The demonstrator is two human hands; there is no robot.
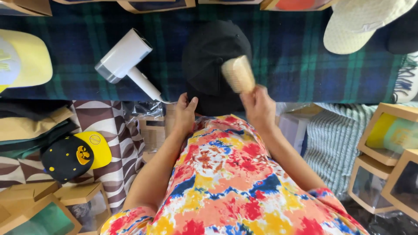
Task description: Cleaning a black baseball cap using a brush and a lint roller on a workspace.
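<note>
Covering table centre, plaid blanket [283, 65] lying under everything. Black cap [213, 61] sitting mid-blanket, brim toward near edge. Left hand [185, 114] pinching brim at near edge, fingers closed on it. Right hand [259, 106] clenching wooden brush [238, 74], brush head pressing on cap's right side. White dryer [126, 61] lying just left of cap. Cream cap [361, 24] resting far right, yellow cap [24, 58] far left.
</note>
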